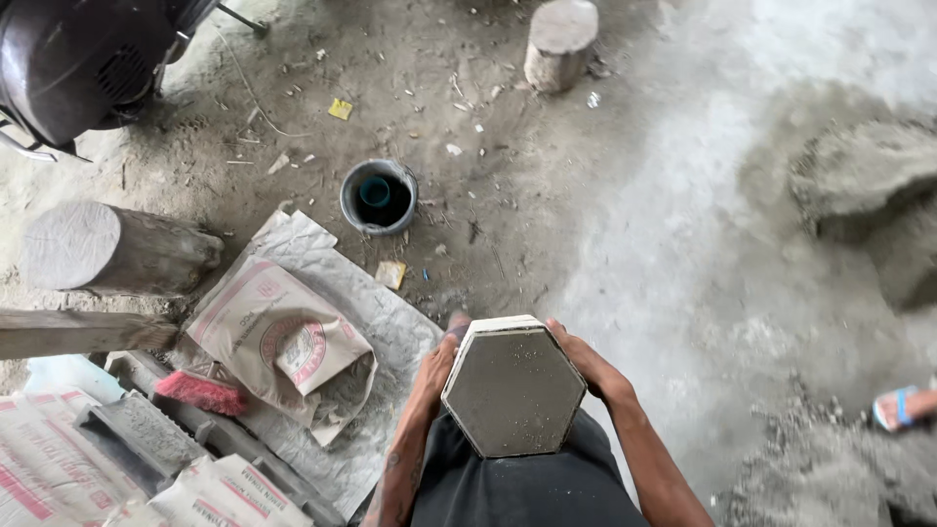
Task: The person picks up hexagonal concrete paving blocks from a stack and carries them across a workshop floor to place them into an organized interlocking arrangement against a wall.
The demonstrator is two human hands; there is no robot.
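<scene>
I hold the mould [513, 390] in front of my tummy, over the floor [683, 244]; my left hand [434, 376] and right hand [586, 366] press flat on its two sides; it is full of grey mix, so I should keep it level and grip it evenly.

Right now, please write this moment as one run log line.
left hand: grips hexagonal mould | right hand: grips opposite side | mould: filled, level | nearby: small bucket
</scene>
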